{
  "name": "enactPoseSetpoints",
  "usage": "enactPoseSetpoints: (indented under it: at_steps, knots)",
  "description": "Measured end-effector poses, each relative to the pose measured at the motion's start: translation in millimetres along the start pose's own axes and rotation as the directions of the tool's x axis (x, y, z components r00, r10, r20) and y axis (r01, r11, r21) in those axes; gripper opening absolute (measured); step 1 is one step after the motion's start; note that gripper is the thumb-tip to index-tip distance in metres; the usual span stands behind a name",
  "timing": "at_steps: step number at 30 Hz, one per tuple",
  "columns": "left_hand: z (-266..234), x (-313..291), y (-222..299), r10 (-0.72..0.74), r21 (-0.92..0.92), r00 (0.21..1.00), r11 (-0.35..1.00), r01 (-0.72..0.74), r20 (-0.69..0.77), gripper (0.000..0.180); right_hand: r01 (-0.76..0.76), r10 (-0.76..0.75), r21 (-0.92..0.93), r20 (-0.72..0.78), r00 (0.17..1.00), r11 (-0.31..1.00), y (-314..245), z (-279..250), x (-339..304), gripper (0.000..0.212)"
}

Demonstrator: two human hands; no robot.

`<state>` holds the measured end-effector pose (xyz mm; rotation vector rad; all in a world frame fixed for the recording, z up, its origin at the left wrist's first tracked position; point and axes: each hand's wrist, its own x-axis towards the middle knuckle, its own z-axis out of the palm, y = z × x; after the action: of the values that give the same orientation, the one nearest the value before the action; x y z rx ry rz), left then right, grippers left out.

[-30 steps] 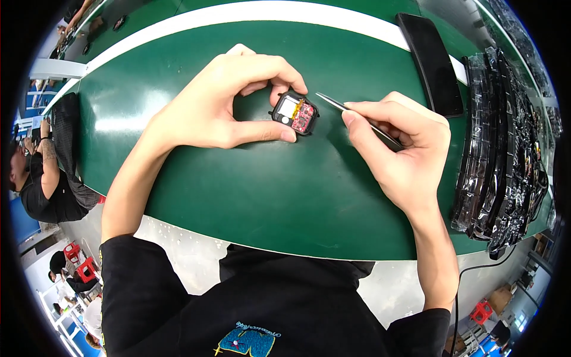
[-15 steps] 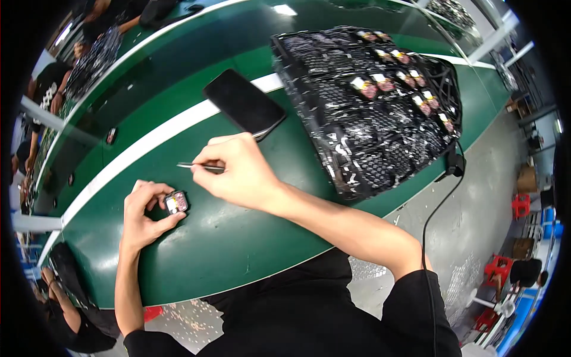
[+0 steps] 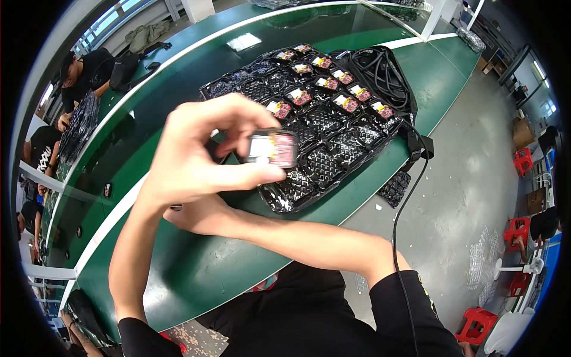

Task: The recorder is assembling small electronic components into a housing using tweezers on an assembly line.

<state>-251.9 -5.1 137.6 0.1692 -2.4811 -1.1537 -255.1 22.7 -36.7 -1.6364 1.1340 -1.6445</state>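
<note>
My left hand [image 3: 205, 152] is raised close to the camera, thumb and fingers closed on the edges of a small square smartwatch body [image 3: 272, 149]. It has a black rim and a brightly coloured face, blurred by motion. Behind and below it, my right hand [image 3: 199, 214] is mostly covered by the left wrist. Its fingers are largely hidden, but a bit of metal from the tweezers [image 3: 176, 207] shows beside it. Beyond both hands lies a black plastic tray [image 3: 324, 163] with moulded pockets, holding several similar watch bodies [image 3: 347, 102] in its far and right part.
The green bench [image 3: 196, 268] carries the tray, with a coiled black cable [image 3: 380, 71] past its right end. Another cable runs down over my right arm. A black tray piece [image 3: 394, 189] lies on the floor. A person [image 3: 89, 71] sits across the bench; red stools [image 3: 476, 325] stand at right.
My left hand has lifted the watch body up and right, from low over the bench toward the camera. My right hand has moved down and left, behind it. The view has shifted.
</note>
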Motion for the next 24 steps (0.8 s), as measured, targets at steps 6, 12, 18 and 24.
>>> enactPoseSetpoints:
  at_steps: [6,12,18,24]
  knots:
    - [72.2,116.9,-17.8,0.442,0.134,0.867,0.868,-0.478,0.23,0.044,0.024,-0.027,0.028,0.094,0.995,0.999,-12.7,-15.1,1.8,0.016]
    - [91.7,141.7,-34.3,0.395,0.2,0.849,0.854,-0.48,0.351,0.045,-0.132,0.131,-0.009,0.172,0.976,0.991,-31.1,-25.4,-0.3,0.025]
    - [95.1,131.5,-47.8,0.384,0.22,0.867,0.859,-0.462,0.318,0.052,-0.165,0.166,-0.028,0.248,0.954,0.986,-28.6,-21.3,0.8,0.029]
    - [131.3,109.2,-19.3,0.459,0.429,0.828,0.708,-0.56,0.324,0.072,0.326,-0.323,-0.16,0.048,0.945,0.932,60.0,13.5,-12.9,0.027]
